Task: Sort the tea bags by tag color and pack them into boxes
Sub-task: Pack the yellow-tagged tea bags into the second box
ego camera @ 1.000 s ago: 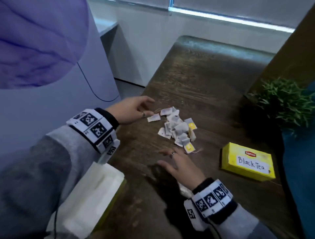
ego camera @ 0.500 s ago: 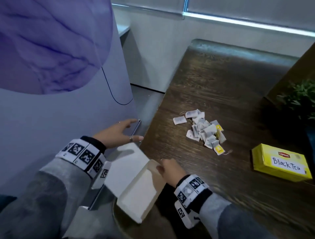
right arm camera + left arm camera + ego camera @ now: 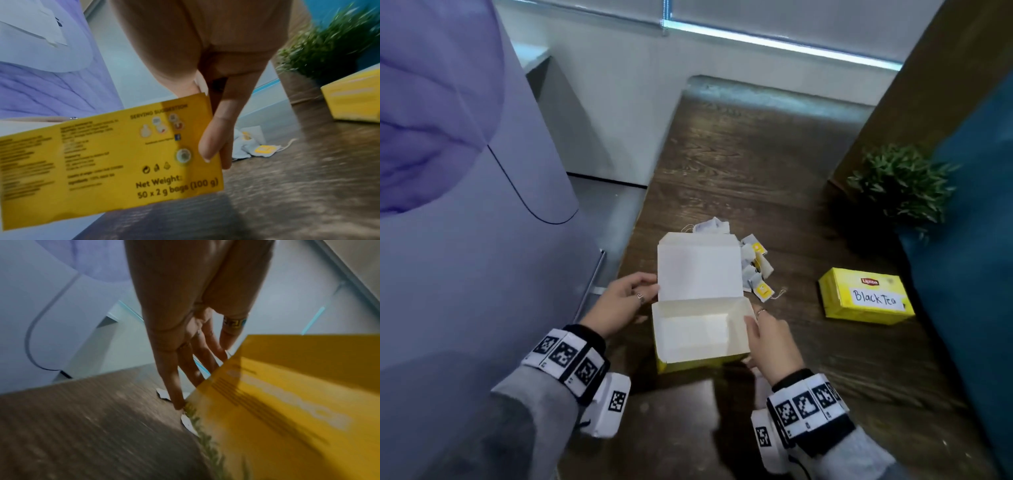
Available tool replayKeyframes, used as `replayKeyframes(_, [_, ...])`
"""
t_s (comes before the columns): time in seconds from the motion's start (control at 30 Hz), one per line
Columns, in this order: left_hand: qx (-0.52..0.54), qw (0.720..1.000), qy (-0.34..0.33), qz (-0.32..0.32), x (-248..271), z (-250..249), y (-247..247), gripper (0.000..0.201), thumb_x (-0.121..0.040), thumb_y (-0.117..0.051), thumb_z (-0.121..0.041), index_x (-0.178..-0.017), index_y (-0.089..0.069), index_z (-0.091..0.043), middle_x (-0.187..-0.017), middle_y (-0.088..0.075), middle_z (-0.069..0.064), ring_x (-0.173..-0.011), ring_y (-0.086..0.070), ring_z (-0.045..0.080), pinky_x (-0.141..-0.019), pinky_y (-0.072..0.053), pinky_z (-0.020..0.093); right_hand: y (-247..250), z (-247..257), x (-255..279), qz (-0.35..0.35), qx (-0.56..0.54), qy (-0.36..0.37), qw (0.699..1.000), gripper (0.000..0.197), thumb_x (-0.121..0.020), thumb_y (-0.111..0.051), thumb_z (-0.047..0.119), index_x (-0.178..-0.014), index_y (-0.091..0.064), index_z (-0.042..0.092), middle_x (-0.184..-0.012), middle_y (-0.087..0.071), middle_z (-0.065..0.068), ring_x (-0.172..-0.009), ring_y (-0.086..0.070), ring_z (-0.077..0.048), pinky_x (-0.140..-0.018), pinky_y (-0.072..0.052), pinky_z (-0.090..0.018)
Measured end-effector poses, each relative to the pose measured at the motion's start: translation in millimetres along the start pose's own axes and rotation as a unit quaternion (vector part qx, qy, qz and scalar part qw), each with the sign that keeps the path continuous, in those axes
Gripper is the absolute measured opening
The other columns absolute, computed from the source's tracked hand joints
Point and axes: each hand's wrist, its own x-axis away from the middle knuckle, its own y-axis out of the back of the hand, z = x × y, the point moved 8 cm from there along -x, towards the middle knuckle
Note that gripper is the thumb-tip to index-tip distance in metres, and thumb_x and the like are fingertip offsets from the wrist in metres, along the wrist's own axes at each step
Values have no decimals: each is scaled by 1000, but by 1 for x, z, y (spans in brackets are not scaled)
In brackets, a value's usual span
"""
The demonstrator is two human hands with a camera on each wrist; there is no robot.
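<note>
2 hands hold the open box (image 3: 698,334) between them above the table (image 3: 774,178): my left hand (image 3: 619,305) pinches its raised lid's left edge, my right hand (image 3: 774,342) grips its right wall, thumb outside. Just beyond the lid lie the tea bags (image 3: 755,267); well right sits the Black Tea box (image 3: 866,301).

We see dark wood-grain bench (image 3: 739,164) running away from us toward white wall (image 3: 619,113). Green leafy plant (image 3: 904,185) at bench's right edge. Teal surface (image 3: 976,219) just right of plant, brown panel (image 3: 935,75) behind it. Pale lavender panel (image 3: 455,212) with purple marbled patch fills our left. Bright light strip (image 3: 774,41) along top of wall.
</note>
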Motion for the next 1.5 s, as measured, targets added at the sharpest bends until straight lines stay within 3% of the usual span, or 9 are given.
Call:
replayKeyframes(0.13, [-31, 997, -74, 3, -19, -8, -40, 22, -93, -50, -4, -80, -60, -19, -59, -58, -11, -58, -47, 1, -57, -40, 13, 23, -32, 1, -3, 37, -21, 999, 24, -97, -39, 26, -110, -52, 11, -100, -65, -19, -97, -61, -36, -79, -49, -40])
replayKeyframes(0.23, [-37, 995, -82, 34, -31, -4, -72, 22, -93, -51, -6, -82, -62, -21, -61, -64, -15, -62, -52, -1, -65, -41, 16, 42, -63, -7, -1, -133, -25, 991, 47, -91, -55, 29, -134, -38, 27, -128, -58, 0, -117, -55, -20, -99, -43, -38])
replayKeyframes(0.4, [-16, 994, -94, 59, -38, -14, -130, 21, -94, -47, -2, -82, -59, -15, -56, -62, -20, -56, -52, -7, -58, -39, 7, 44, -106, -14, 74, -511, -82, 853, 31, -86, -58, 19, -118, -58, 20, -117, -67, -4, -105, -64, -15, -90, -51, -30])
replayKeyframes(0.57, [29, 996, -65, 53, -53, -13, -170, 16, -93, -49, -4, -85, -62, -9, -69, -66, -9, -64, -56, -2, -64, -44, 11, 56, -146, -31, 20, -495, -60, 867, 62, -65, -71, 60, -115, -63, 24, -119, -67, -2, -113, -60, -22, -101, -42, -48])
replayKeyframes(0.77, [-118, 973, -43, -191, -118, -12, -130, 27, -85, -64, -22, -112, -60, -15, -119, -55, 8, -106, -54, 20, -95, -43, 33, 78, -178, -53, -16, -468, -35, 883, 25, -93, -51, 18, -116, -60, 20, -115, -66, 12, -110, -59, -2, -87, -47, -16])
replayKeyframes(0.9, [-290, 946, -30, -140, -157, -21, -141, 60, -73, -74, -38, -126, -51, -26, -133, -48, 5, -125, -42, 28, -103, -36, 47, 75, -188, -61, -12, -462, -34, 886, 25, -93, -51, 15, -115, -60, 17, -114, -67, 11, -111, -59, -3, -94, -45, -21])
replayKeyframes(1.07, [-439, 892, -22, -102, -173, -25, -153, 50, -73, -72, -34, -119, -54, -32, -125, -58, -3, -125, -41, 22, -95, -27, 41, 68, -186, -64, 7, -464, -24, 885, 21, -93, -50, 12, -107, -62, 22, -101, -70, 22, -99, -62, 4, -78, -48, -11])
replayKeyframes(1.3, [-359, 926, -98, -64, -172, -34, -152, 28, -69, -73, -10, -95, -64, -12, -94, -67, 9, -93, -61, 27, -81, -49, 38, 63, -188, -61, -9, -451, -23, 892, 20, -92, -52, 11, -104, -64, 21, -102, -71, 16, -100, -64, -2, -81, -49, -16])
replayKeyframes(1.5, [-231, 960, -130, -89, -162, -47, -128, 24, -73, -73, -3, -94, -66, -12, -87, -67, 4, -83, -60, 17, -70, -43, 18, 65, -185, -59, -26, -440, -26, 897, 20, -92, -53, 14, -106, -64, 22, -105, -71, 13, -102, -64, -6, -89, -50, -26])
